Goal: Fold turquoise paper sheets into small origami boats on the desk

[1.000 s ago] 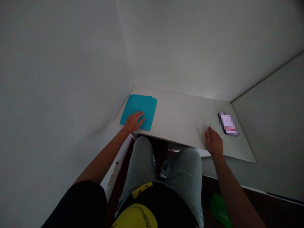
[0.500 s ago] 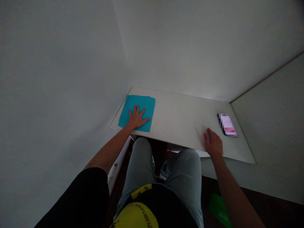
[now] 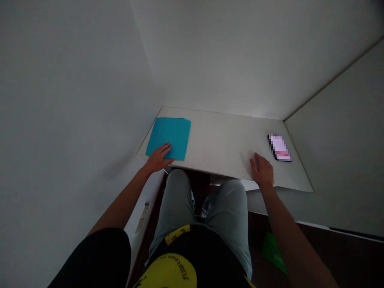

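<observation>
A folded teal cloth (image 3: 170, 136) lies flat at the left end of a white table (image 3: 222, 142) set in a corner. My left hand (image 3: 158, 157) rests on the cloth's near edge, fingers stretched out and holding nothing. My right hand (image 3: 262, 171) lies palm down on the table's front edge toward the right, fingers loosely extended and empty. A phone (image 3: 279, 147) with a lit screen lies on the table just beyond and right of that hand, apart from it.
White walls close the table in on the left, back and right. My knees in grey trousers (image 3: 207, 208) sit under the front edge. A green object (image 3: 272, 252) lies on the dark floor at lower right.
My left hand has slid back from the middle of the teal cloth to its near edge. The right hand has stayed where it was. The view has shifted slightly.
</observation>
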`<state>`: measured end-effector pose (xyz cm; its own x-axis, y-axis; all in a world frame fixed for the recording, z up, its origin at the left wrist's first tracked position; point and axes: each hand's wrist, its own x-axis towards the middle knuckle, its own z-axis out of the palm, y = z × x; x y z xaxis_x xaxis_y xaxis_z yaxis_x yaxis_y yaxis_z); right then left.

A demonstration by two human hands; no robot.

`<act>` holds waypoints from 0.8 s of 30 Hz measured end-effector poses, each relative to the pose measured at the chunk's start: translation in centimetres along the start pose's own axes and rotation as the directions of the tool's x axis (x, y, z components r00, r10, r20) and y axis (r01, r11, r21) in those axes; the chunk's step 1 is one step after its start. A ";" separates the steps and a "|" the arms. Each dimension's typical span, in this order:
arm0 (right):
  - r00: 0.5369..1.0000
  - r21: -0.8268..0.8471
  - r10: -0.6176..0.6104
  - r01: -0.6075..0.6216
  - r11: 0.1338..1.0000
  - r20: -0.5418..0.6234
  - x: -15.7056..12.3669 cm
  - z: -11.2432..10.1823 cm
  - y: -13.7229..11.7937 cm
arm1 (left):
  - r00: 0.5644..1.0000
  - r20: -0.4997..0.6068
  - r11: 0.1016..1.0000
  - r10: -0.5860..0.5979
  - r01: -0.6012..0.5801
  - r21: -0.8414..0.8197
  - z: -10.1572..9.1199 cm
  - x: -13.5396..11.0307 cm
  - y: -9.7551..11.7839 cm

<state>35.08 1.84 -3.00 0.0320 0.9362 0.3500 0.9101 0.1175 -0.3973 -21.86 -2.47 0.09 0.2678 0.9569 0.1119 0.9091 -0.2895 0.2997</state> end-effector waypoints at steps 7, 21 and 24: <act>0.999 -0.014 0.005 -0.004 1.000 0.035 0.0 -0.3 -0.2 | 0.990 -0.129 0.997 -0.054 0.046 -0.062 -2.1 2.0 1.2; 0.999 0.077 0.009 -0.011 0.997 0.033 -0.2 -0.6 -0.8 | 0.932 0.196 0.952 0.306 -0.292 -0.095 5.4 5.0 22.8; 0.999 0.073 0.011 -0.014 0.997 0.044 -0.3 -0.8 -1.0 | 0.905 0.168 0.912 0.392 -0.358 -0.198 5.5 5.6 23.0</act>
<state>34.45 1.14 -2.02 0.0235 0.9511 0.3081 0.8769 0.1284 -0.4631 2.34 -3.66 2.39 0.6521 0.7558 0.0590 0.6704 -0.6112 0.4207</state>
